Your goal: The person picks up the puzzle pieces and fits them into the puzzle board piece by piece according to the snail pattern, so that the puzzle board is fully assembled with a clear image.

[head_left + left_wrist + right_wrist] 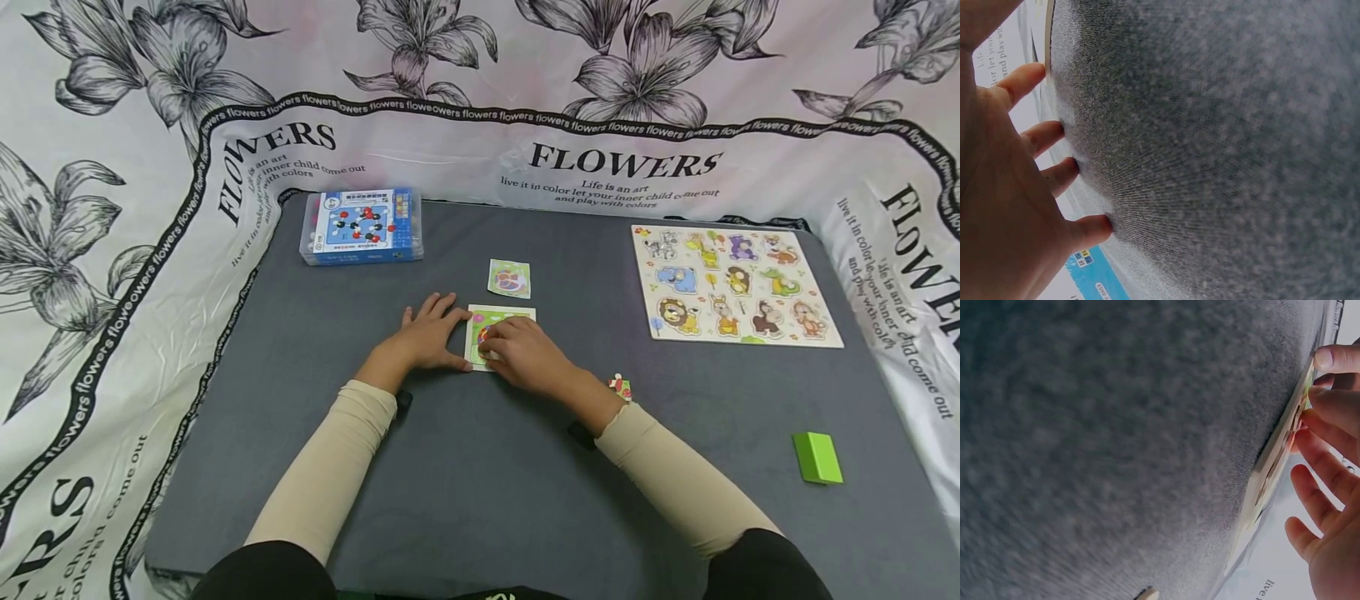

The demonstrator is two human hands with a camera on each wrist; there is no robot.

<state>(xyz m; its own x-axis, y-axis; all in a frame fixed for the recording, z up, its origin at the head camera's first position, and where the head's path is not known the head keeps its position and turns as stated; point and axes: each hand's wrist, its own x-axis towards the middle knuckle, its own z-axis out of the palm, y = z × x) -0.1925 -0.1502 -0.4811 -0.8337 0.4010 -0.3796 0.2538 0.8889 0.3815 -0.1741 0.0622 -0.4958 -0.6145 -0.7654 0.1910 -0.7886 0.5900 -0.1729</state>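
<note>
A small puzzle board (486,317) with a green picture and a pale border lies flat on the table. My left hand (429,335) is beside its left edge, fingers spread, with thumb and forefinger touching the border. In the left wrist view, the other fingertips of that hand (1022,187) press the cloth. Over the board, my right hand (528,357) pinches a small puzzle piece at the picture, mostly hidden by the fingers. The right wrist view shows the board (1263,478) edge-on, with the right hand's fingers (1329,472) bent over it.
A square picture card (509,278) lies beyond the board. At the back left sits a blue-and-clear plastic case (362,227). An animal puzzle board (735,283) is at the right. A small colourful piece (620,387) lies by the right wrist, and a green block (818,457) farther right.
</note>
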